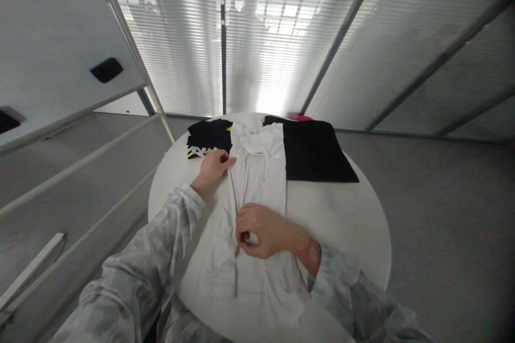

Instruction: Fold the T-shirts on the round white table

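Observation:
A white shirt [257,187] lies lengthwise on the round white table [341,220], its neckline at the far end and its sides folded inward. My left hand [215,168] pinches the shirt's left edge near the shoulder, thumb and index finger closed on the cloth. Lower down, my right hand [261,229] reaches across the shirt and pinches a fold left of its middle. The near part of the shirt spreads wider and wrinkled toward me. My right hand and wrist cover part of the cloth.
Black fabric with yellow and white markings [209,136] lies at the far left of the table. A folded black cloth [314,150] lies at the far right, with something red [301,117] behind it. A whiteboard on a frame [60,27] stands left; glass partitions with blinds [265,53] stand behind.

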`<action>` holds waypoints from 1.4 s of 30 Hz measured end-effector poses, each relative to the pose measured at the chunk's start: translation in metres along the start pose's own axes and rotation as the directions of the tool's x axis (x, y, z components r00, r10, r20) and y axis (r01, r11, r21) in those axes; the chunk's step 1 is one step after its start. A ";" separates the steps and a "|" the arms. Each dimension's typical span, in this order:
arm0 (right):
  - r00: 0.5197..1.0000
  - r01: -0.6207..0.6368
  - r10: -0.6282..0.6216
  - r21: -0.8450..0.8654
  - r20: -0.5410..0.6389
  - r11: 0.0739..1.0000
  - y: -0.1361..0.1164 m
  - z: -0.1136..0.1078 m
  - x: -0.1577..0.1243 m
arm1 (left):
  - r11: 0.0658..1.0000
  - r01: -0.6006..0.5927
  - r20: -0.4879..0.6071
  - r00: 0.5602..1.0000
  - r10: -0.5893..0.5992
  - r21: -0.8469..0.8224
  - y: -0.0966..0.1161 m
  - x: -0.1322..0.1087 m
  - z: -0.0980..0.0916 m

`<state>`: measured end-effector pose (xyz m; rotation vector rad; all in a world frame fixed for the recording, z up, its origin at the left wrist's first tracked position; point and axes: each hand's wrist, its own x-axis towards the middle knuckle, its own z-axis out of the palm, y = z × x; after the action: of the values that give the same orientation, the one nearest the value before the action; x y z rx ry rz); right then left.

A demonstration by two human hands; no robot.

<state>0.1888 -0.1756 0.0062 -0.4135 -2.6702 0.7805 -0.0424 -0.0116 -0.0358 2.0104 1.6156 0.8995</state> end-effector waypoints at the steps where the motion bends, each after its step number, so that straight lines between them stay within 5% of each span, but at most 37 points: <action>1: 1.000 0.005 -0.005 -0.006 -0.004 1.000 0.002 0.001 0.000 | 1.000 -0.001 -0.005 1.000 0.001 0.004 0.000 0.000 0.000; 5: 0.988 -0.046 0.026 -0.129 -0.151 0.991 0.011 0.002 -0.001 | 1.000 -0.003 -0.056 0.998 0.003 -0.006 0.001 -0.002 0.001; 9: 0.926 -0.228 0.133 -0.241 -0.354 0.943 0.020 -0.005 -0.002 | 0.992 -0.099 -0.122 0.988 0.090 -0.073 0.003 -0.004 0.001; 14: 0.916 -0.336 0.250 -0.257 -0.315 0.906 0.027 -0.008 -0.005 | 0.958 -0.282 -0.105 0.956 0.275 -0.055 0.005 -0.004 -0.002; 22: 0.908 -0.359 0.270 -0.267 -0.319 0.894 0.027 -0.010 -0.006 | 0.933 -0.359 -0.125 0.928 0.352 -0.031 0.006 -0.006 -0.003; 25: 0.840 -0.453 0.286 -0.306 -0.461 0.838 0.039 -0.021 -0.013 | 0.924 -0.382 -0.167 0.909 0.381 0.032 0.010 -0.007 -0.004; 28: 0.708 -0.611 0.308 -0.333 -0.636 0.718 0.058 -0.035 -0.025 | 0.904 -0.410 -0.187 0.885 0.426 0.121 0.020 -0.005 -0.003; 31: 0.630 -0.713 0.344 -0.343 -0.696 0.612 0.076 -0.041 -0.036 | 0.851 -0.493 -0.098 0.852 0.514 0.181 0.033 0.002 0.004; 36: 0.633 -0.747 0.412 -0.378 -0.656 0.546 0.087 -0.037 -0.041 | 0.704 -0.684 0.199 0.730 0.654 0.193 0.040 0.012 0.027; 42: 0.621 -0.765 0.436 -0.383 -0.651 0.518 0.084 -0.035 -0.039 | 0.786 -0.581 0.191 0.813 0.550 0.213 0.032 0.012 0.035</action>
<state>0.2526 -0.1050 -0.0217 -1.6033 -2.1626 -0.1702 0.0061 -0.0054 -0.0367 2.7634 1.1081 0.7568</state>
